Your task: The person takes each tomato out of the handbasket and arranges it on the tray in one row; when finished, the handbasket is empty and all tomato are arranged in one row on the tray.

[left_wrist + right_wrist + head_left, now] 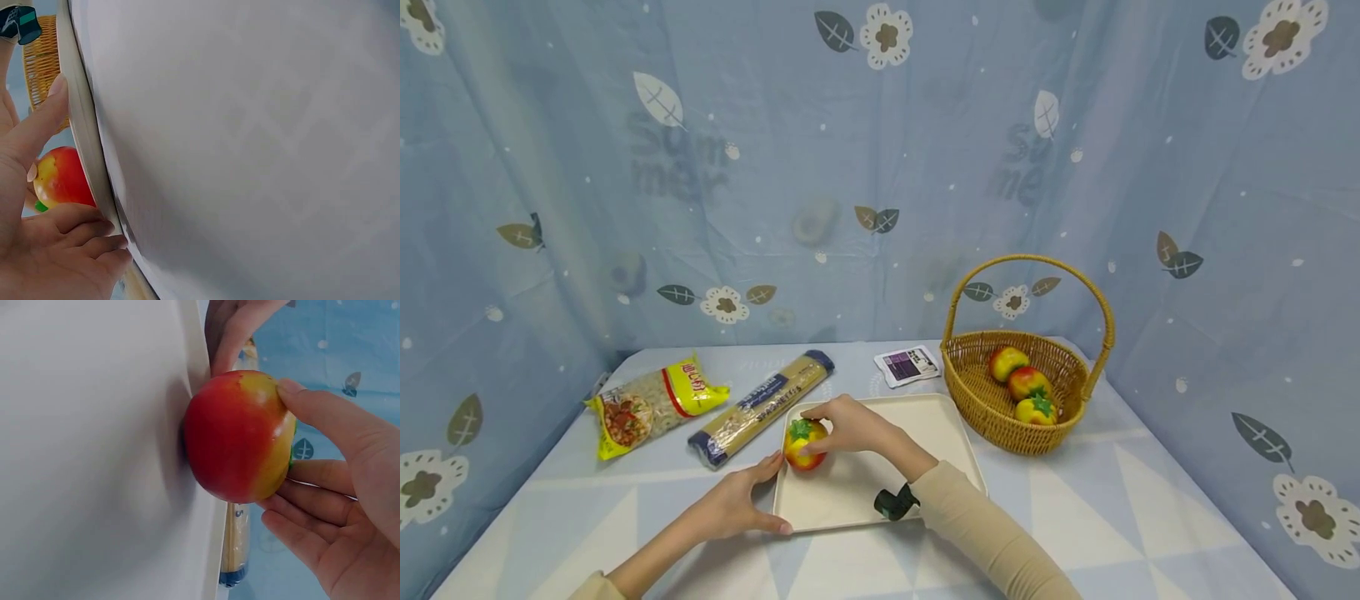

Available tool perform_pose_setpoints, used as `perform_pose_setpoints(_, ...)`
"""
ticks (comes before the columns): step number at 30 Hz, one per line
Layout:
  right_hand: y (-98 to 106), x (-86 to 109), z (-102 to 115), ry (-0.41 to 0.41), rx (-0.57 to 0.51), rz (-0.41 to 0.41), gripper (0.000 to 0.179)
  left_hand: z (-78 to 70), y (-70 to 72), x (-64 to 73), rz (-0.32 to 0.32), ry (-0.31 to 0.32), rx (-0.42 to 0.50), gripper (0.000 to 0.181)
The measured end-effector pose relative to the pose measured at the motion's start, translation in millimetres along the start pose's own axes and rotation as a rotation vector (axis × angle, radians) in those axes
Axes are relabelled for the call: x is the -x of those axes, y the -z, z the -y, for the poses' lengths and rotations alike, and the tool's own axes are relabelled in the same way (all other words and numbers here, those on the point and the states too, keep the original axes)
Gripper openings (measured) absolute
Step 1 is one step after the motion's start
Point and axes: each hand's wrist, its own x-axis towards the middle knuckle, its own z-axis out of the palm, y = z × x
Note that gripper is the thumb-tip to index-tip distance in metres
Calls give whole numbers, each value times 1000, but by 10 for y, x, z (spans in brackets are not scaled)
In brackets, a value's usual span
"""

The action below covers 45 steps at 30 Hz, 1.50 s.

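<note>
Fruit pinched by right hand, left hand at tray's corner

Near the ten o'clock corner of the tray, the fruit sits at about half past eight from the right hand, with its green crown upward. That hand pinches it, thumb on one side and fingers on the other. Whether the fruit's base rests on the tray or hangs just above it, I cannot tell.

The left hand is spread, fingers at the rim's nine o'clock side and thumb at its six o'clock edge; the fruit lies at two o'clock from it. The right hand is the nearer, and its arm comes in from five o'clock across the tray.

The fruit is roundish; the tray's long axis runs about three to nine o'clock. From the fruit, the basket stands between two and three o'clock, beyond the tray, with three similar fruits inside. Spaghetti lies along a two-to-eight line beside the tray. A yellow bag is at ten o'clock from the fruit; a packet is near two.
</note>
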Motion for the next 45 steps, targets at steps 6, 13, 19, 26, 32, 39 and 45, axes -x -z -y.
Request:
perform_pose_setpoints(6, -5, 13, 5, -9, 6, 7, 57, 0, 2, -1, -4, 2, -5, 109)
perform_pose_setpoints(13, -23, 50, -21, -17, -18, 12, 62, 1, -10, 6, -10, 3, -12, 109)
perform_pose_setpoints(19, -39, 87, -56, -7, -25, 30, 61, -1, -21, 15, -12, 3, -16, 108)
perform_pose_setpoints(26, -53, 107, -88, -17, -35, 33, 63, 11, -25, 15, -22, -19, -18, 108)
perform_pose_setpoints(32, -52, 117, -83, -32, -40, 32, 64, 10, -25, 11, -18, -13, -9, 107)
perform_pose_setpoints(39, -47, 127, -105, -37, -44, 23, 65, 8, -12, 1, -15, -8, -18, 107)
perform_pose_setpoints(45, -43, 141, -120, -36, -44, 23, 68, 2, -3, -1, -14, -8, -26, 108)
